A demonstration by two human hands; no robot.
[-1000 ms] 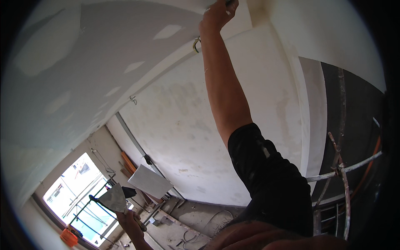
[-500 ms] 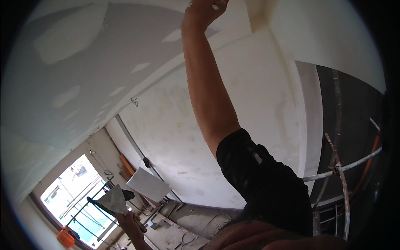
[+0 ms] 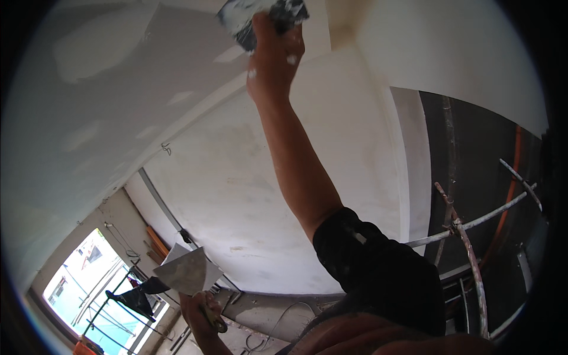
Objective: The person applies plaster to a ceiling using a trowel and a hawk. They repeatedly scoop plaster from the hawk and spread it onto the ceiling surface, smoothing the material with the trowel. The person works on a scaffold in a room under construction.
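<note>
My right hand [image 3: 272,71] is raised near the ceiling, wrapped round a broad putty knife [image 3: 234,18] whose blade is smeared with pale filler; white spots mark the skin. Its handle is mostly hidden by the hand. Low on the left, my left hand [image 3: 198,313] grips a second, wide putty knife [image 3: 177,269], blade up, with a pale coating on it. The grey ceiling [image 3: 100,100] beside the raised hand carries lighter filler patches and meets a pale, blotchy wall [image 3: 225,201].
Metal scaffold poles [image 3: 473,260] cross at right before a dark panel [image 3: 485,154]. At lower left are a bright window [image 3: 80,272] with bars and a dark cloth, leaning timber boards [image 3: 157,242], an orange object [image 3: 86,346], and cables on the dusty floor [image 3: 242,307].
My raised right hand has come down and leftward, bringing its knife into view. The left hand's knife has moved up and right. The view of the room has shifted slightly.
</note>
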